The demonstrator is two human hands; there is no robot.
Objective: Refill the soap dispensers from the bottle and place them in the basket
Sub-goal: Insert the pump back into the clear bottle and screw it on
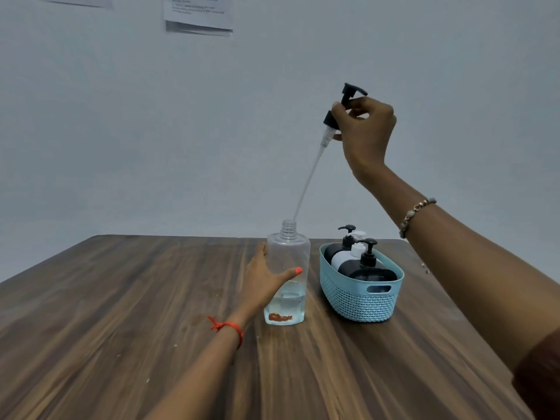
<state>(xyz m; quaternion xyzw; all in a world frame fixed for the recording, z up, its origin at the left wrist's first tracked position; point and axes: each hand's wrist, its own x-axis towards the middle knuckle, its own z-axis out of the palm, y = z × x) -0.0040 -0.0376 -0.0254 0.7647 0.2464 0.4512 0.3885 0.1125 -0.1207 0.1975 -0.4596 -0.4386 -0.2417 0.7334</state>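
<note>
At mid-table, clear bottle (288, 256): upright, neck open, just left of the basket; only a shallow pool of clear liquid at the bottom
Handling: probably light with so little inside; thin plastic that may give under a squeeze, and slick if soap has run down it; best taken round the middle of the body, where it is held now, so it does not tip
Left hand (262, 280): wrapped round the bottle's body, thumb across the near face, fingers behind
Pump head (350, 91): black, tilted, high above and right of the neck
Dip tube (309, 177): thin and likely bendy; slants down-left, tip just over the open neck; whether it touches the rim cannot be told
Right hand (366, 128): fingers pinched on the pump's stem and collar
Basket (360, 301): pale blue, right of the bottle, near but apart
Dispensers (374, 272): upright in the basket, packed close
Counts: one bottle, one loose pump, one basket, three dispensers (two black, one white)
Table (121, 298): dark wood grain, under everything
Papers (198, 13): pinned on the far wall, upper left
</note>
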